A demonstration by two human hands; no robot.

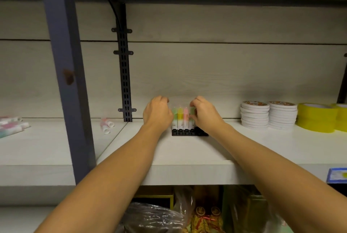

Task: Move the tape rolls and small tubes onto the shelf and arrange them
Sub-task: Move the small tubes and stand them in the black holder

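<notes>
A pale shelf (187, 150) spans the view, backed by a light wood-grain wall panel (206, 75), with a blue-grey upright post (63, 75) at the left and a black slotted bracket rail (124, 75) behind it; both forearms reach in from below toward the shelf's back; on the right stand two yellow tape rolls (317, 117) side by side, and just left of them two stacks of white tape rolls (268, 115), the stacks touching each other; at the middle, near the wall, a black rack (185, 132) holds a row of small tubes (180, 117) standing upright, green, yellow, pink and green above white bases; the left hand (157, 113) has its fingers curled against the row's left end, though the grip itself is hidden behind the hand; the right hand (203, 113) pinches the rightmost tube between thumb and fingers; further left on the shelf lie two loose pink-and-white tubes (107, 125), and at the far left edge a small pile of pastel tubes (12, 125).
</notes>
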